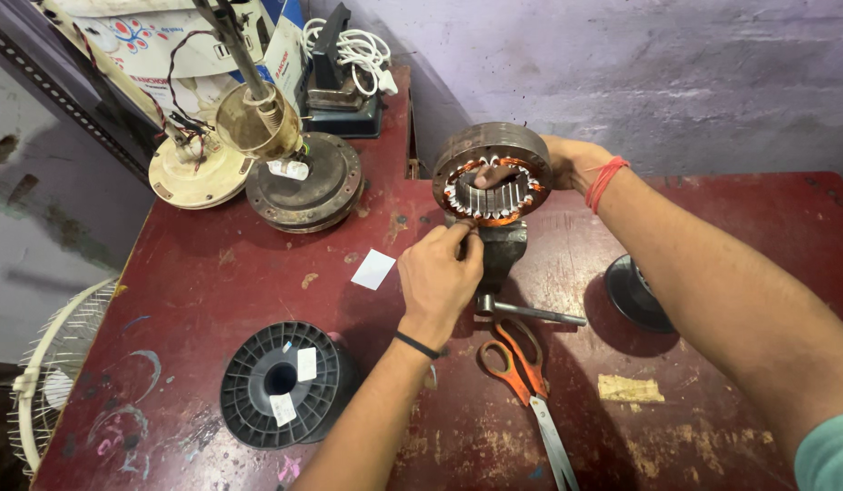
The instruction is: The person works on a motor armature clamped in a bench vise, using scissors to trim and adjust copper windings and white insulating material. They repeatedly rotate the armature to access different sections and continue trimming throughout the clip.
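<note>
While the round motor ring [492, 173] stands on its edge in the small vise [503, 250], my right hand [572, 164] holds its far rim and my left hand [440, 277] pinches something tiny just below it. Orange scissors [517, 359] lie near me on the red worktop [212, 273], and a black spool [281, 382] sits left.

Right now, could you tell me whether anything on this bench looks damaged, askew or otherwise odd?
Mostly wear. The red table top is chipped and scratched, with paint gone near the orange-handled scissors. The ring-shaped stator, steadied by the right hand, stands on edge on the small vise. The left hand pinches something at its lower rim.
</note>
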